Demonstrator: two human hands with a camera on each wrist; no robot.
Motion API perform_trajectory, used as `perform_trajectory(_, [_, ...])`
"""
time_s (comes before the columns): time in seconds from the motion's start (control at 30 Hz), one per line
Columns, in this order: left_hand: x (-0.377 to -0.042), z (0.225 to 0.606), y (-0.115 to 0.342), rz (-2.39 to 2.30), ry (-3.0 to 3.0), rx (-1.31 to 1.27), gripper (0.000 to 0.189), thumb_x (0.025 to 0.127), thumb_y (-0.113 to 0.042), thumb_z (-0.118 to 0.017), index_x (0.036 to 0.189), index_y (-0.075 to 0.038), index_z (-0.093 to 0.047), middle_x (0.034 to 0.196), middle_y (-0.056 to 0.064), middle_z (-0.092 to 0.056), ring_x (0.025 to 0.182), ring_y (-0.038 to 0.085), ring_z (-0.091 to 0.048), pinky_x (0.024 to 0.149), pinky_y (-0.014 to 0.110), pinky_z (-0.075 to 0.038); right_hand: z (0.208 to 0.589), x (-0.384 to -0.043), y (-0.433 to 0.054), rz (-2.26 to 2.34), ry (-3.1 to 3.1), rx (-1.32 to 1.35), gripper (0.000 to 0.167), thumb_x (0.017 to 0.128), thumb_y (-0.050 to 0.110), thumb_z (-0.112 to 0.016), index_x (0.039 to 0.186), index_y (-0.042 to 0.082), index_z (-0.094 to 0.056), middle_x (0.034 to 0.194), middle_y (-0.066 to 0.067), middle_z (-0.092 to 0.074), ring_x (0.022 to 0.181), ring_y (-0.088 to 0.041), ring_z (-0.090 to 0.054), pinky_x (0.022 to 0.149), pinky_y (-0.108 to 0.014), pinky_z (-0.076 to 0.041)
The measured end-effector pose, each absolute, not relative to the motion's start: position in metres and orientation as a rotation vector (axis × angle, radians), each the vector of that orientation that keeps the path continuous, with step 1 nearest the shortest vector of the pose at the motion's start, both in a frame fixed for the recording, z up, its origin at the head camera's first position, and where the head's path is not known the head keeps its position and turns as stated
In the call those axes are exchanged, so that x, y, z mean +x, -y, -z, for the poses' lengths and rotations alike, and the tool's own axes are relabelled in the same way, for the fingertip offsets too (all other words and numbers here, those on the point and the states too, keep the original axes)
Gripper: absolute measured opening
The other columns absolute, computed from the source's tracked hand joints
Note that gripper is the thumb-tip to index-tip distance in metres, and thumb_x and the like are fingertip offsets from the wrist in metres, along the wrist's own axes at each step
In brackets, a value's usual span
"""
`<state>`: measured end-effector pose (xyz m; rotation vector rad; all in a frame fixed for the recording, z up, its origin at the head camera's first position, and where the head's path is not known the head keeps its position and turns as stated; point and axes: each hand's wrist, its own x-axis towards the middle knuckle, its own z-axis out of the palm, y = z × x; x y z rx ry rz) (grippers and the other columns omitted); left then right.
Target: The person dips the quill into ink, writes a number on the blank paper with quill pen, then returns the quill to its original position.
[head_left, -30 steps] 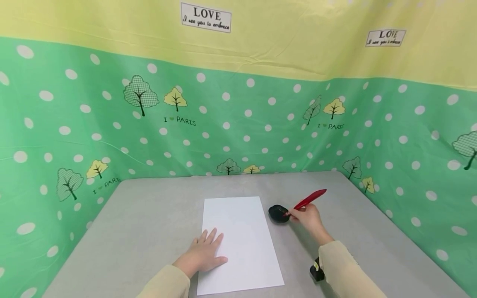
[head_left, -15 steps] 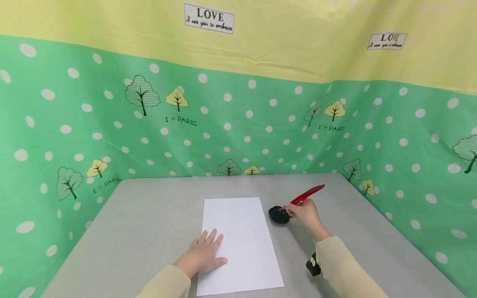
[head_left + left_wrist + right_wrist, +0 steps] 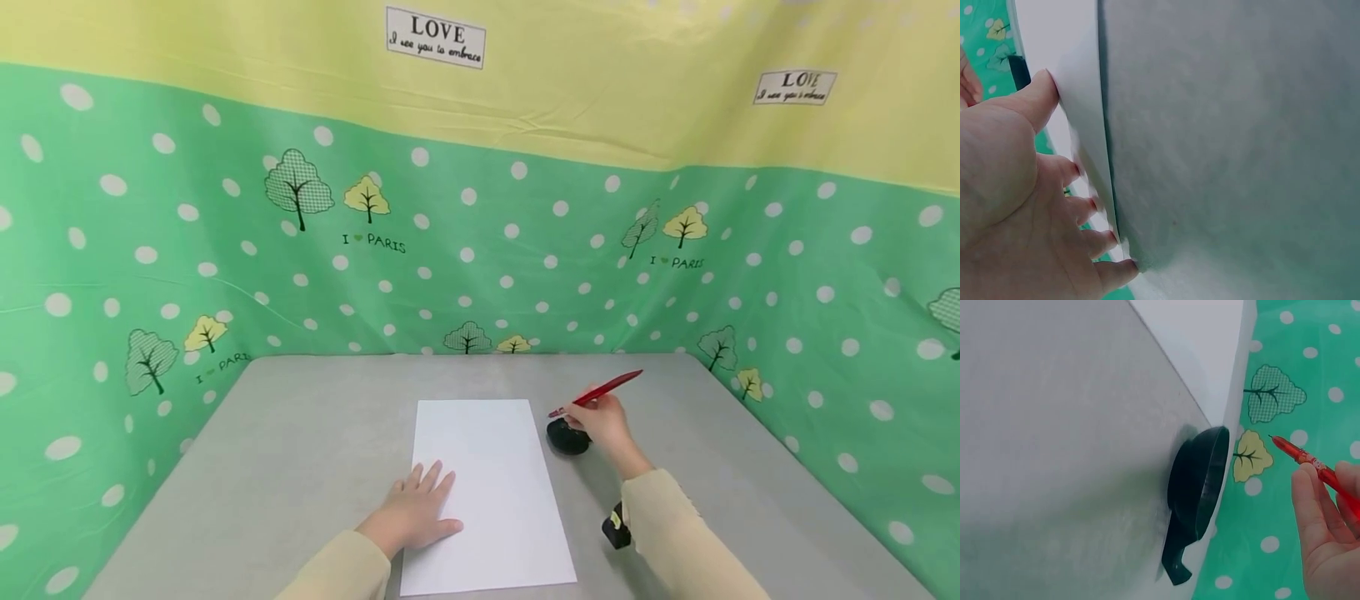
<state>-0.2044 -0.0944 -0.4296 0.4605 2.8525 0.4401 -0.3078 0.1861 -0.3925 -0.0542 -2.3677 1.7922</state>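
The red pen (image 3: 609, 387) is held in the air over the right half of the desk (image 3: 315, 450), nearer the far edge than your own side, slanting so that its tip points left and its tail end rises toward the far right corner. Your right hand (image 3: 604, 421) has it in a narrow grip, pinched between thumb and fingers near the tip. In the right wrist view you can see the pen's fine point bare and apart from everything around it.

Just below your fingers, the black dish (image 3: 567, 439) rests on the desk; the right wrist view shows a rounded bowl with a short bent handle. It sits just beside the right edge of the white sheet (image 3: 495, 492), not far from that sheet's far right corner. The sheet lies around the middle of the desk, well apart from the left and right edges.

Your left hand (image 3: 417, 510) rests across the sheet's left edge, its grip wide, fingers spread and holding nothing.

Both your sleeves are cream, and a black block (image 3: 617, 529) with a yellow patch shows against the right sleeve (image 3: 667, 517). Beyond the desk's far edge hangs a green and yellow curtain (image 3: 517, 275) printed with dots and trees.
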Motion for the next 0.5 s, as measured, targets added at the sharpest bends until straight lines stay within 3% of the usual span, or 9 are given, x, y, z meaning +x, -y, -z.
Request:
perform_trajectory(0.37, [-0.204,0.427,0.094,-0.413,-2.863,0.464,0.071,0.086,-0.048,-0.057,0.138,-0.003,-0.039,0.145,0.021,-0.026,0.131,0.045,-0.019,0.102,0.061,-0.018,0.397,-0.316,-0.163,-1.819,2.353,-0.034,0.017,0.08,-0.006,-0.066,0.079,-0.003,-0.049,0.08,-0.018,-0.064,0.076,-0.035,-0.065,0.064,-0.035,-0.055])
perform_trajectory(0.5, [-0.204,0.428,0.094,-0.403,-2.858,0.452,0.072,0.086,-0.049,-0.056,0.139,-0.004,-0.039,0.145,0.02,-0.026,0.131,0.045,-0.019,0.102,0.06,-0.018,0.396,-0.317,-0.155,-1.82,2.365,-0.033,0.017,0.08,-0.006,-0.066,0.079,-0.003,-0.049,0.08,-0.017,-0.063,0.075,-0.031,-0.064,0.067,-0.04,-0.055])
